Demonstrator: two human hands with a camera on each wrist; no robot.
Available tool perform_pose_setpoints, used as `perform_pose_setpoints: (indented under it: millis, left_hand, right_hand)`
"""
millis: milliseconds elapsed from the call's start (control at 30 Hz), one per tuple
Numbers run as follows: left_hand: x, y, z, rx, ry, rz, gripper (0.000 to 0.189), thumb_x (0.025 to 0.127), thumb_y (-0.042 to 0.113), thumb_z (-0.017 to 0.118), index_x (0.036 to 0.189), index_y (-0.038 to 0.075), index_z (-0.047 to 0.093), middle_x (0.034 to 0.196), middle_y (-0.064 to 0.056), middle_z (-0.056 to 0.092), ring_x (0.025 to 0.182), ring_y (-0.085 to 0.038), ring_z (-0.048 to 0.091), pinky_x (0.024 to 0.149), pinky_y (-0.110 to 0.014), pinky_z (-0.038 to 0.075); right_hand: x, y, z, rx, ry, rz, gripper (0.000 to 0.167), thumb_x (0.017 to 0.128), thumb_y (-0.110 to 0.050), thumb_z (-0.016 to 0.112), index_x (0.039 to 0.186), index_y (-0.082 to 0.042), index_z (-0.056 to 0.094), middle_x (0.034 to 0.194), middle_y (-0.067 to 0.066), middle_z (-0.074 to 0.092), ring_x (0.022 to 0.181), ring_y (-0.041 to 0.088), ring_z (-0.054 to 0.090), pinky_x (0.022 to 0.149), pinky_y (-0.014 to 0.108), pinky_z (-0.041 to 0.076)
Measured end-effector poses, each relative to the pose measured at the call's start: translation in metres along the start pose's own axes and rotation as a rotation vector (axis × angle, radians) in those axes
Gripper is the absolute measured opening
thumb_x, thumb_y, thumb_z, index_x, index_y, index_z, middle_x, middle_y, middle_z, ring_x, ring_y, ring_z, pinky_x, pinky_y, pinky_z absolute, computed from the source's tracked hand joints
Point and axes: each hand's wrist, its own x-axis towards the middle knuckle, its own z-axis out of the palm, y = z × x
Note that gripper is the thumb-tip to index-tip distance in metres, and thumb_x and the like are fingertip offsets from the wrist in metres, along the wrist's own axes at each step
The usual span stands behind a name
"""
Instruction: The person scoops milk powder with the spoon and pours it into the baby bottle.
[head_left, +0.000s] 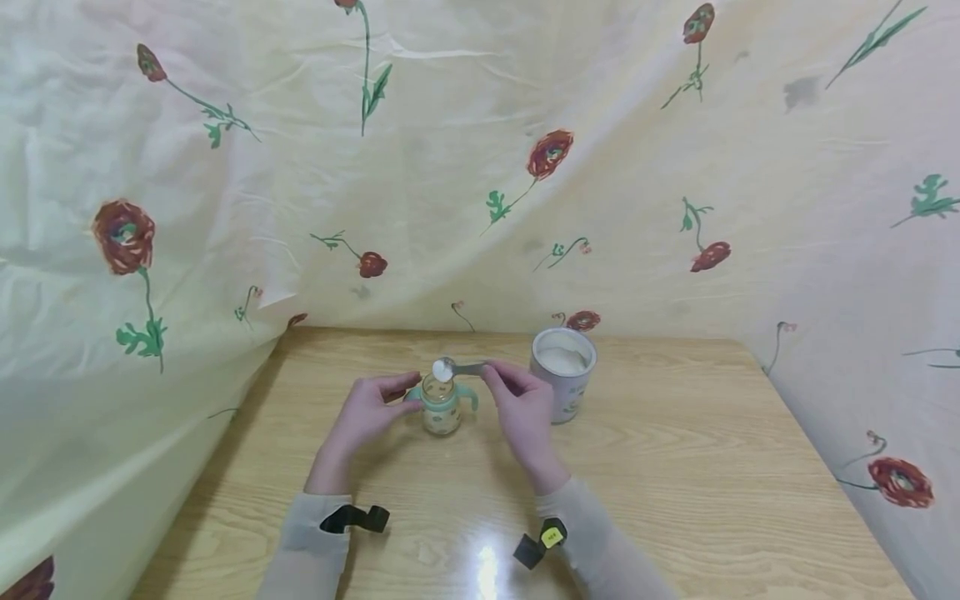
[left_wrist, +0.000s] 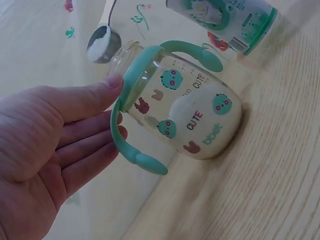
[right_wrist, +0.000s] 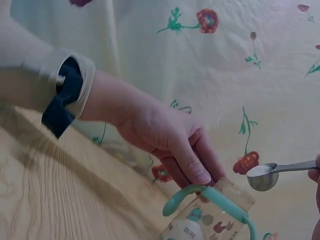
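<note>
A clear baby bottle (left_wrist: 185,110) with a mint-green collar and two handles stands on the table, with white powder inside. My left hand (head_left: 375,408) holds it at the collar, the thumb on the near side and the fingers behind one handle (left_wrist: 142,162). In my right hand (head_left: 525,408) the handle of a metal measuring spoon (right_wrist: 263,179) is pinched. Its bowl, heaped with white powder (head_left: 442,370), hangs just over the bottle's open mouth. In the right wrist view only a bit of the right hand's fingers shows at the right edge.
An open can (head_left: 573,392) of white powder stands right of the bottle, just behind my right hand. The wooden table (head_left: 675,467) reaches back to a flowered cloth (head_left: 450,167) that hangs behind it and at both sides.
</note>
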Motion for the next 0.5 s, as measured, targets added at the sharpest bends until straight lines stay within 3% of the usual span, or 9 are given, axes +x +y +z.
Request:
perform_pose_setpoints:
  millis: [100, 233, 500]
  left_hand:
    - [-0.0001, 0.0004, 0.0006, 0.002, -0.002, -0.001, 0.050, 0.092, 0.013, 0.086, 0.137, -0.001, 0.070, 0.137, -0.016, 0.070, 0.128, -0.037, 0.067, 0.108, -0.045, 0.055]
    - [-0.0003, 0.0009, 0.0007, 0.010, -0.002, -0.002, 0.049, 0.092, 0.013, 0.086, 0.136, -0.001, 0.071, 0.136, -0.016, 0.071, 0.126, -0.039, 0.068, 0.108, -0.045, 0.056]
    - [0.0003, -0.0012, 0.0017, 0.013, -0.001, 0.002, 0.046, 0.092, 0.010, 0.086, 0.135, -0.001, 0.072, 0.135, -0.015, 0.072, 0.124, -0.040, 0.069, 0.105, -0.043, 0.058]
  right_hand:
    - [-0.0007, 0.0025, 0.0023, -0.041, -0.012, -0.122, 0.010, 0.096, -0.005, 0.081, 0.105, 0.000, 0.082, 0.103, 0.013, 0.081, 0.083, 0.022, 0.077, 0.073, 0.022, 0.063]
    - [-0.0017, 0.0055, 0.0051, -0.092, 0.002, -0.249, 0.007, 0.093, -0.001, 0.082, 0.100, -0.001, 0.082, 0.098, 0.012, 0.081, 0.075, 0.014, 0.072, 0.067, 0.017, 0.060]
    - [-0.0021, 0.0091, 0.0065, -0.155, -0.018, -0.387, 0.009, 0.090, 0.003, 0.084, 0.098, -0.001, 0.083, 0.094, 0.011, 0.081, 0.069, 0.020, 0.070, 0.062, 0.014, 0.057]
